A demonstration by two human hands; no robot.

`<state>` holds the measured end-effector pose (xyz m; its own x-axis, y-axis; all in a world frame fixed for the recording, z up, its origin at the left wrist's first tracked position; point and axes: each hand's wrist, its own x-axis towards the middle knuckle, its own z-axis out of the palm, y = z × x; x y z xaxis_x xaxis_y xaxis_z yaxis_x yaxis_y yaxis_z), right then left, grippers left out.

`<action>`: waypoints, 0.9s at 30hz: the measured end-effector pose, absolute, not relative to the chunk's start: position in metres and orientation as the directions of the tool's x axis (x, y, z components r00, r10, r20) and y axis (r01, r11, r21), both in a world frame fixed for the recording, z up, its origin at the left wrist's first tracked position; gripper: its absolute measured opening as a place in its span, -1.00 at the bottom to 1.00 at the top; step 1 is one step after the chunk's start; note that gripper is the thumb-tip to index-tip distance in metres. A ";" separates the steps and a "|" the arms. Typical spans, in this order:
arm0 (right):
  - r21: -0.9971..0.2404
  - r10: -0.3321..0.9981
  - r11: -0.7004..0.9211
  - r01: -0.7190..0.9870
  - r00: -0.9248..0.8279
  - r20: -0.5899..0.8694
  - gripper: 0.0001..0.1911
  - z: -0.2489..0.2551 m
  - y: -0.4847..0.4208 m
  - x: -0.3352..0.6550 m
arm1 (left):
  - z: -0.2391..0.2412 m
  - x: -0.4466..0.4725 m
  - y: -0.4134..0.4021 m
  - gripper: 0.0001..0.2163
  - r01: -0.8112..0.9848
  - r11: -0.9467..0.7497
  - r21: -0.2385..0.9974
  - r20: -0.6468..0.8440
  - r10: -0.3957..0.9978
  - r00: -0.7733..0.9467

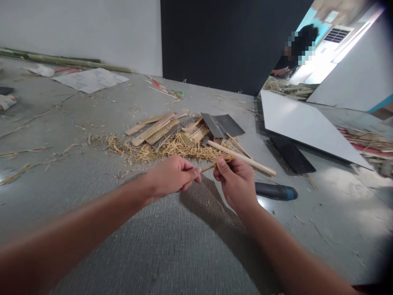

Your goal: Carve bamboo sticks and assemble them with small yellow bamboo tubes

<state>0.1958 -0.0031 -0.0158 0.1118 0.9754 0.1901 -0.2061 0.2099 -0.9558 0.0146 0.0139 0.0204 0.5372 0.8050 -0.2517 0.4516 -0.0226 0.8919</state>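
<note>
Between the left hand (172,177) and the right hand (236,180), a strand (208,167) spans a short gap. Drawing it out seems the step in hand; a further pull would call for firm grips. The left closes its fingertips on one end; the right pinches the looped part under its thumb. Beyond lie straw (172,150) and a hammer (245,157).

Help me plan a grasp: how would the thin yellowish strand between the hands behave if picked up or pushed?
The strand is probably flexible, since it looks looped at the right hand. Being so thin, it is likely light and may buckle if pushed endwise.
</note>
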 end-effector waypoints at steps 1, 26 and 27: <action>-0.954 0.977 0.197 -0.225 0.123 0.173 -0.90 -0.016 -0.003 0.195 | 0.020 0.016 0.012 -0.68 0.521 -0.193 0.831 -0.121 0.852 0.509; -0.945 0.965 0.261 -0.195 0.074 0.251 -0.90 -0.018 -0.005 0.197 | 0.023 0.019 0.007 -0.73 0.297 0.436 0.849 -0.514 0.554 0.655; -0.945 0.965 0.260 -0.199 0.067 0.252 -0.90 -0.018 -0.005 0.197 | 0.024 0.018 0.008 -0.74 0.269 0.498 0.824 -0.531 0.517 0.671</action>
